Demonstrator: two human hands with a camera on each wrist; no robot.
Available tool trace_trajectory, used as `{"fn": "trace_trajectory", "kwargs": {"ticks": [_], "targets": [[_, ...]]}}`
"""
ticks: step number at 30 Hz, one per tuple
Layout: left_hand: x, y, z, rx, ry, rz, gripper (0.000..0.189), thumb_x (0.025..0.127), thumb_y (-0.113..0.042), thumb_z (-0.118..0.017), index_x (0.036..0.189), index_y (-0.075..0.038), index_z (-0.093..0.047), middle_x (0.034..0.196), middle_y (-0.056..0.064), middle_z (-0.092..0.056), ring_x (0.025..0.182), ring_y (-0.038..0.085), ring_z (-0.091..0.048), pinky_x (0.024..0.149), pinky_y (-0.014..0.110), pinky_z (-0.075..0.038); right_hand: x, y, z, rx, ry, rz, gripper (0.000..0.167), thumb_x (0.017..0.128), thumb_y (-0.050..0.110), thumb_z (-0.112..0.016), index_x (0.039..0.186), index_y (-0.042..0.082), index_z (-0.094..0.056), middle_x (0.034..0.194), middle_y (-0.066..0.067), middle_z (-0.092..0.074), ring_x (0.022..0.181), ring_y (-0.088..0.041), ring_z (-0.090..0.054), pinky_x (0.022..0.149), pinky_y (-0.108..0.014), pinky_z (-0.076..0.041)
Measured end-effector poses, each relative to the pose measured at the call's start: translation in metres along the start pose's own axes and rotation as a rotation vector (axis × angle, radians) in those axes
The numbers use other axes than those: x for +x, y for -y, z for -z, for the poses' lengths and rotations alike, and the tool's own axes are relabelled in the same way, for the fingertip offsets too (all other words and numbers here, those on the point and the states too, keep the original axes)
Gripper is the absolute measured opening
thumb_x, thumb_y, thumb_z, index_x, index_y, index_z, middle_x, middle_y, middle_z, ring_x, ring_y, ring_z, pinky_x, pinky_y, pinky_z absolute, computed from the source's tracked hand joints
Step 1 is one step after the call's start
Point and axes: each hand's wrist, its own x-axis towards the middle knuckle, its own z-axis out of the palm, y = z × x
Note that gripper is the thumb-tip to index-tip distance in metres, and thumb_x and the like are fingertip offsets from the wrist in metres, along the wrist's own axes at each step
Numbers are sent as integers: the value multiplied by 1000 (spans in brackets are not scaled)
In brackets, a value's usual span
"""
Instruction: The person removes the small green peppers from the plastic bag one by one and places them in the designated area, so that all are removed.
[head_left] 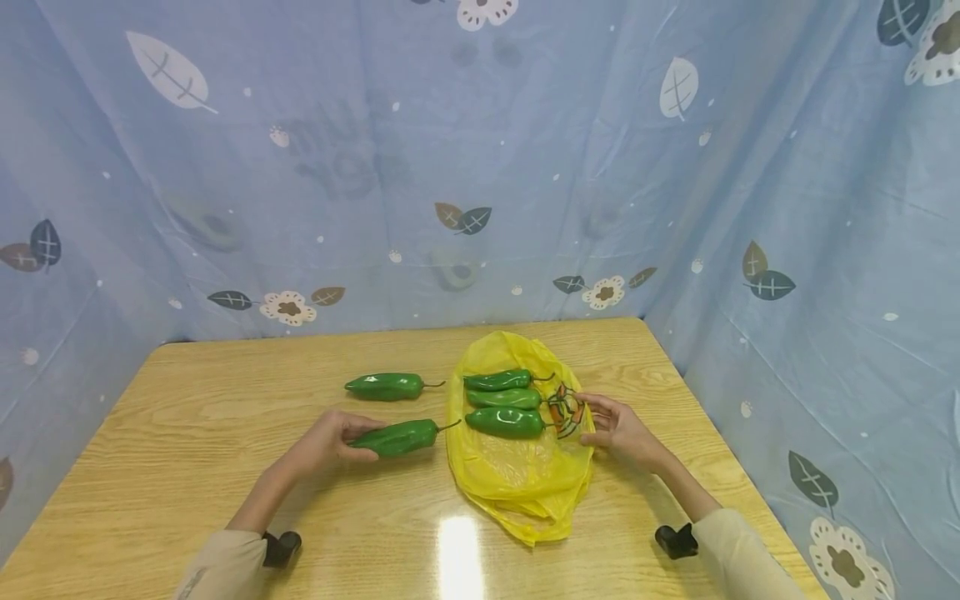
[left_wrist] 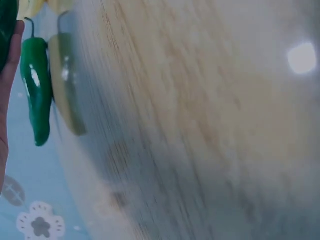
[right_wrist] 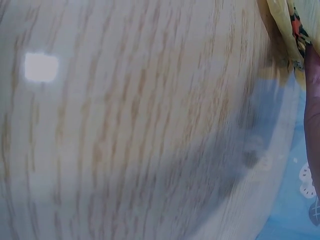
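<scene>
My left hand (head_left: 337,437) grips a long green pepper (head_left: 401,437) by its blunt end, with the stem pointing right towards the yellow plastic bag (head_left: 517,475). Behind it, a second green pepper (head_left: 384,386) lies on the table; the left wrist view also shows this pepper (left_wrist: 36,90). Three more peppers (head_left: 506,422) lie side by side on the flattened bag, stems to the right. At the bag's right edge, beside a printed patch (head_left: 566,410), my right hand (head_left: 622,429) holds the plastic between thumb and fingers. Only a sliver of each hand shows in its wrist view.
The wooden table (head_left: 225,400) reflects a bright light near its front. A blue patterned curtain (head_left: 390,167) hangs behind and along the sides. Dark wrist devices (head_left: 677,542) sit at both sleeve cuffs.
</scene>
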Motion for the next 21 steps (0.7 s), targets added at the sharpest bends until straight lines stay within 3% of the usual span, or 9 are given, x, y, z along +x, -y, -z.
{"fn": "trace_trajectory", "kwargs": {"ticks": [10,21], "targets": [[7,13,9,132,11,6,47,80,-16,-78,119,6,-65,118,22,-64,107,36,-62,86,32,-53,2,0,-1,10,4,5,70,83,2,-73,143,-3,-38,149,-26,-30,135,-45,-28,96,-18,-42],[15,20,12,142,39,41,48,79,-20,-79,118,4,-66,118,19,-65,108,34,-62,86,30,-53,2,0,0,-5,3,6,69,84,1,-72,143,-3,-38,149,-26,-30,135,-44,-29,97,-20,-42]]}}
